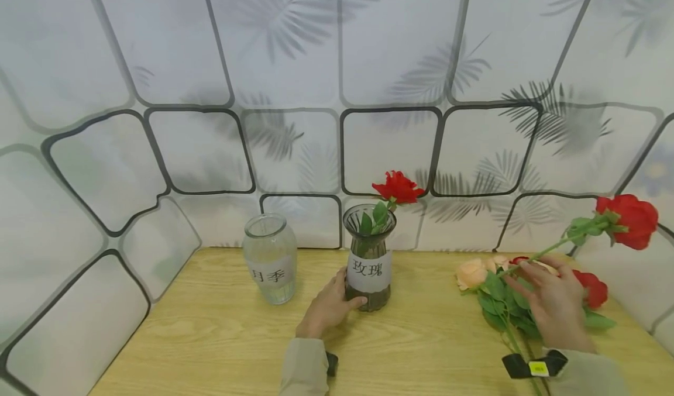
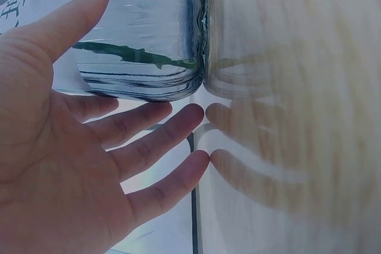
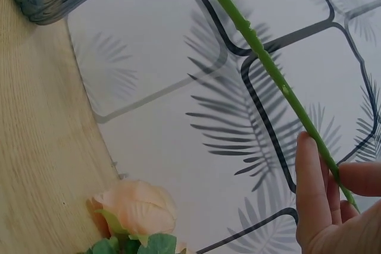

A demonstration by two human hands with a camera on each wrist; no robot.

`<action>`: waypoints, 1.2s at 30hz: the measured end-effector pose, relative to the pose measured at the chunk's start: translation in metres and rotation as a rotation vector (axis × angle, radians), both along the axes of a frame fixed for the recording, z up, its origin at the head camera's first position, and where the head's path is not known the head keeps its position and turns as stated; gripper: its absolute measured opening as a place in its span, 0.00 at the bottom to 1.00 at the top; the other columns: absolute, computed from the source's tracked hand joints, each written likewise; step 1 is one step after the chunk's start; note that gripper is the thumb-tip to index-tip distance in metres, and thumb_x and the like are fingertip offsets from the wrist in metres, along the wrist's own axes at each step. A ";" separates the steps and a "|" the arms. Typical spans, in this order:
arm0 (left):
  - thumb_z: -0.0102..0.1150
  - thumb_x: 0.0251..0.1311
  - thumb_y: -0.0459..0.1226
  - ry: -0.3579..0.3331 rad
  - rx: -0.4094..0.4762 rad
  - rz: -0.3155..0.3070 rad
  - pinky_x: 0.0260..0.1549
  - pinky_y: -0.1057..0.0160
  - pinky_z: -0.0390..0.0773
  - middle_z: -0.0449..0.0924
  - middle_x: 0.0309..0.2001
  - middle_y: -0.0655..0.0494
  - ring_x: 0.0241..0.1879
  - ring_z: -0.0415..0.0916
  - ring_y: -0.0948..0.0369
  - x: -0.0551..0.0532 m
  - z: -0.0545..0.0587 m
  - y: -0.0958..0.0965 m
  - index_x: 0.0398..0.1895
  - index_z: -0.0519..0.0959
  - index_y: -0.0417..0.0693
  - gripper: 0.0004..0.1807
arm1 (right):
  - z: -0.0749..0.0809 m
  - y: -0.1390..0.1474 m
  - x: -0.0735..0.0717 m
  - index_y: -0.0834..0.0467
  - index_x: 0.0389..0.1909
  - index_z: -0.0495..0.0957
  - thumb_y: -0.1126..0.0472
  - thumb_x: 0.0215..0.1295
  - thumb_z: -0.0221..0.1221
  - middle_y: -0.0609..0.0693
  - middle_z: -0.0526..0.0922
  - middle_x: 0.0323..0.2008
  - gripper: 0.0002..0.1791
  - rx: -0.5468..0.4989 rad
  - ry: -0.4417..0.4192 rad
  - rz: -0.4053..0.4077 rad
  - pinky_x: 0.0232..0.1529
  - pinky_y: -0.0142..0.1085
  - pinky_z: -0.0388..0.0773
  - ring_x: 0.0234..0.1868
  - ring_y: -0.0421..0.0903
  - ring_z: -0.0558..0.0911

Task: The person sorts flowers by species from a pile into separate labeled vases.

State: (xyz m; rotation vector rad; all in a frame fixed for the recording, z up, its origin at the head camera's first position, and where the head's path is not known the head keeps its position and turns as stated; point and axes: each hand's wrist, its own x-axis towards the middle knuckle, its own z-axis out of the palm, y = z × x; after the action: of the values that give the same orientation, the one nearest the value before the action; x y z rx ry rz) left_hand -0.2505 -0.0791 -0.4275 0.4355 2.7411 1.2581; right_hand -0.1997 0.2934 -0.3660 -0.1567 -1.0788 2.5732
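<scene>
Wood-grain table beneath a grey vase, leaf-printed wall behind.

This place seems a small enclosed corner, but home or studio I cannot tell: wavy coverings with printed leaves surround the wood-grain bench on three sides, and vases carry paper labels.

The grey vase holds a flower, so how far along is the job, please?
Done: one red flower is in the grey vase. In hand: the right hand holds another red flower; the left hand is at the vase. Seemingly left: peach flowers and a red bloom lie on the table, and the clear vase has no flowers.
</scene>
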 end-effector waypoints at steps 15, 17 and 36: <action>0.65 0.67 0.48 -0.006 -0.004 0.010 0.69 0.38 0.61 0.58 0.75 0.34 0.72 0.59 0.40 0.001 -0.001 0.000 0.78 0.51 0.33 0.48 | 0.001 -0.020 -0.007 0.63 0.28 0.75 0.80 0.72 0.50 0.58 0.85 0.28 0.14 -0.101 0.106 0.168 0.38 0.51 0.88 0.32 0.53 0.87; 0.66 0.67 0.48 -0.007 -0.005 0.013 0.69 0.38 0.61 0.58 0.75 0.34 0.72 0.59 0.39 0.001 -0.001 0.000 0.78 0.51 0.34 0.48 | 0.002 -0.023 -0.008 0.63 0.28 0.74 0.79 0.72 0.51 0.57 0.84 0.29 0.13 -0.096 0.084 0.160 0.38 0.50 0.88 0.32 0.53 0.87; 0.65 0.67 0.48 -0.009 0.011 -0.003 0.68 0.38 0.62 0.58 0.75 0.34 0.72 0.60 0.40 0.001 0.001 -0.001 0.79 0.50 0.34 0.49 | 0.018 -0.056 -0.018 0.60 0.38 0.65 0.77 0.73 0.52 0.56 0.79 0.31 0.09 -0.134 0.068 0.133 0.38 0.48 0.88 0.30 0.51 0.83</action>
State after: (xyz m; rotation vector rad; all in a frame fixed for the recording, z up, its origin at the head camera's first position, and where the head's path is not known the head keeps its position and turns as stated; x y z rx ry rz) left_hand -0.2495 -0.0802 -0.4261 0.4333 2.7264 1.2718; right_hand -0.2181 0.2373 -0.3481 -0.0312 -0.9212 2.7487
